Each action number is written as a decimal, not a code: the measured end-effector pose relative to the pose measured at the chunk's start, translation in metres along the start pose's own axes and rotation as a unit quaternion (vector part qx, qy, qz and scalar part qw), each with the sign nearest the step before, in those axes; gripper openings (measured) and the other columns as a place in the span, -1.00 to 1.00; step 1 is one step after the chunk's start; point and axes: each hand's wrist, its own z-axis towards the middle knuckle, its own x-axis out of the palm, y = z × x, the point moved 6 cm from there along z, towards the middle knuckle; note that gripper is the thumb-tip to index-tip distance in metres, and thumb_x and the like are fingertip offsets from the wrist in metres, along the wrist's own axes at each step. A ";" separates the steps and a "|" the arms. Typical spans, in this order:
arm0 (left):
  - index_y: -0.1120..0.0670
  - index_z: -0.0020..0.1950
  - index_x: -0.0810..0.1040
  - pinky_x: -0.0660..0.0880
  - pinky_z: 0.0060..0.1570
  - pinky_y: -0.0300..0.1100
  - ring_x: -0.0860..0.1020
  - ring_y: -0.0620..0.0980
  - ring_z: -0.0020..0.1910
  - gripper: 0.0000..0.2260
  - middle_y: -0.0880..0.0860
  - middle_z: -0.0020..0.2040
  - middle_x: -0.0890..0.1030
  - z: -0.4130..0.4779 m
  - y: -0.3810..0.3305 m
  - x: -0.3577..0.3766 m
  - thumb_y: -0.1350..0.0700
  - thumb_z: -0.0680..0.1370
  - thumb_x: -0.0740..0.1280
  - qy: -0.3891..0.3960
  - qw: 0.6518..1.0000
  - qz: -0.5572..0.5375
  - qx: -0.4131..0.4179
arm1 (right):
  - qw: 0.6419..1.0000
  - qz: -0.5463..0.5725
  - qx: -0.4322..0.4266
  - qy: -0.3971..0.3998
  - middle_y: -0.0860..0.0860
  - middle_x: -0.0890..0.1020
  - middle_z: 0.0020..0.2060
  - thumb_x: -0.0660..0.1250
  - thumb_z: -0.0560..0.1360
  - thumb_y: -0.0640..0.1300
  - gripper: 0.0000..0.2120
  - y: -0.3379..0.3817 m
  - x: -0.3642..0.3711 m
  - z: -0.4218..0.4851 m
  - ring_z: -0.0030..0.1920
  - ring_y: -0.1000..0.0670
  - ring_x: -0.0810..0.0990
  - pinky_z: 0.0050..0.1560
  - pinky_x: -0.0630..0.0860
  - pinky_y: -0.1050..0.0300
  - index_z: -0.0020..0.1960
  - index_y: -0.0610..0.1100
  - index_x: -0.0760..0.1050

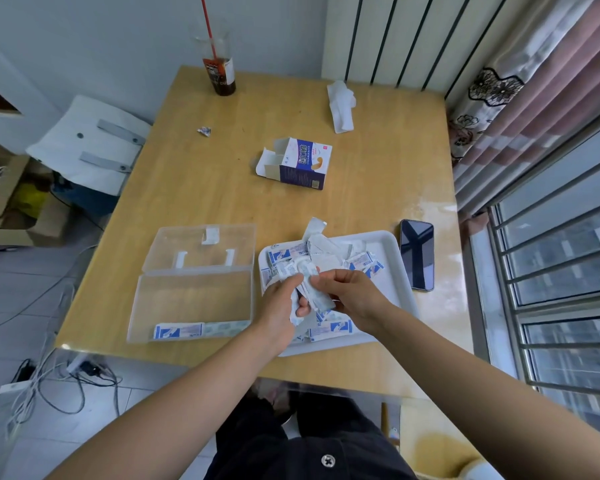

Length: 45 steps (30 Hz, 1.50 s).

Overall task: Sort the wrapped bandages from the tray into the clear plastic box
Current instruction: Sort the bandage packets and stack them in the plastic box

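Note:
A white tray (pixel 392 247) lies on the wooden table, with several blue-and-white wrapped bandages (pixel 361 263) piled in it. To its left stands the clear plastic box (pixel 191 299), lid open; a strip of wrapped bandages (pixel 179 330) lies along its near wall. Above the tray's left half, my left hand (pixel 278 306) and my right hand (pixel 350 294) meet. Together they hold a small bunch of wrapped bandages (pixel 317 294), fingers curled around it. My hands hide part of the tray's contents.
A black phone (pixel 417 254) lies right of the tray. An opened bandage carton (pixel 297 164) sits mid-table, a crumpled tissue (pixel 342 105) and a drink cup with a red straw (pixel 220 69) farther back. A small wrapper scrap (pixel 204 130) lies to the left. Window bars stand right.

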 end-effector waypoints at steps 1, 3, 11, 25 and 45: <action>0.14 0.01 0.54 0.22 -0.52 -0.30 0.30 -0.11 -0.48 -0.86 0.06 -0.27 0.47 0.000 0.001 -0.003 0.20 0.62 0.19 -0.011 1.000 0.003 0.007 | 1.000 0.003 -0.006 -0.011 -0.14 0.65 -0.19 0.43 0.48 -0.17 -0.89 -0.001 -0.001 -0.001 -0.21 -0.08 0.59 -0.14 0.53 0.13 -0.11 -0.23 0.60; 0.16 0.05 0.53 0.22 -0.52 -0.30 0.31 -0.11 -0.48 -0.87 0.07 -0.28 0.46 0.000 0.002 -0.006 0.22 0.61 0.20 -0.024 1.000 0.005 0.013 | 1.000 0.005 -0.015 -0.024 -0.13 0.65 -0.17 0.43 0.48 -0.18 -0.87 -0.002 -0.001 -0.002 -0.19 -0.08 0.58 -0.13 0.52 0.10 -0.06 -0.25 0.61; 0.13 0.17 0.53 0.22 -0.50 -0.31 0.29 -0.12 -0.46 -0.83 0.03 -0.27 0.50 -0.010 0.002 -0.006 0.16 0.62 0.22 -0.003 0.999 0.038 0.028 | 1.000 0.000 -0.003 -0.020 -0.12 0.64 -0.18 0.45 0.46 -0.18 -0.90 -0.006 0.006 -0.009 -0.21 -0.06 0.61 -0.15 0.57 0.15 -0.13 -0.18 0.55; 0.17 -0.01 0.53 0.20 -0.51 -0.29 0.33 -0.11 -0.48 -0.91 0.05 -0.32 0.45 -0.017 0.001 -0.013 0.20 0.61 0.24 -0.012 0.998 0.065 0.019 | 0.998 -0.028 -0.047 -0.044 -0.01 0.49 -0.38 0.38 0.51 -0.20 -0.81 0.007 0.005 -0.012 -0.36 0.03 0.49 -0.33 0.46 0.22 -0.25 -0.15 0.44; 0.22 0.33 0.46 0.62 -0.09 -0.17 0.60 0.05 0.10 -0.62 0.21 0.23 0.57 -0.021 0.016 -0.002 0.07 0.69 -0.02 0.004 0.998 -0.035 -0.043 | 0.955 -0.213 -0.153 -0.139 0.00 0.62 -0.14 0.44 0.42 -0.25 -0.81 0.007 0.007 -0.025 -0.30 0.03 0.54 -0.33 0.47 0.29 -0.01 -0.15 0.47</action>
